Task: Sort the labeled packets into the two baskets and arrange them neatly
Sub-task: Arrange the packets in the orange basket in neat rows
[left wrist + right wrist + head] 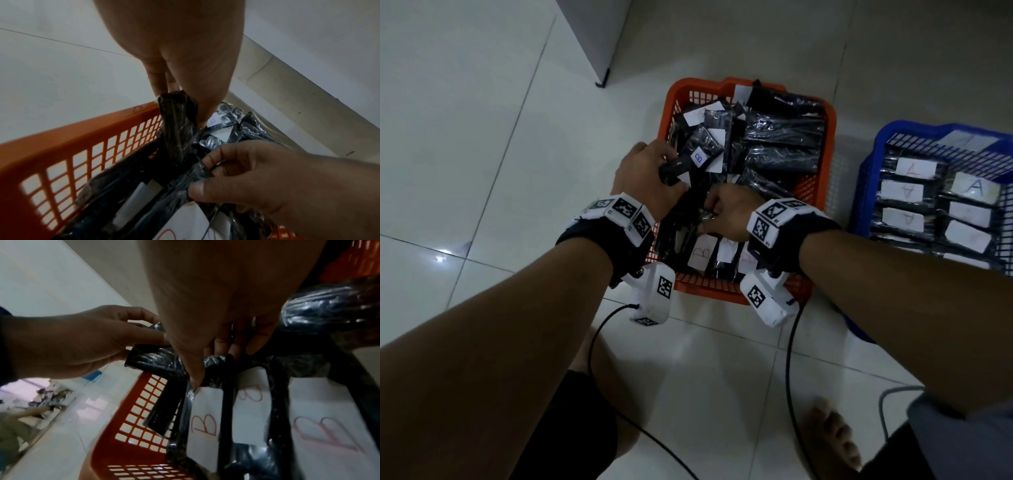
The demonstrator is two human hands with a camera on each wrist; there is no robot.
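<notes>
An orange basket (667, 113) on the floor holds several black plastic-wrapped packets with white labels marked B. My left hand (650, 171) grips one black packet (681, 164) over the basket's left side; its end shows between the fingers (176, 104). My right hand (722, 212) pinches the top of an upright packet at the basket's near end (218, 363), beside three packets labelled B (204, 415). A blue basket (866, 178) at the right holds neat rows of packets labelled A (977, 188).
White floor tiles (482, 154) surround the baskets. A white cabinet corner (602, 68) stands at the back left. Black cables (599, 329) run from the wrist cameras past my knees and bare foot (832, 435).
</notes>
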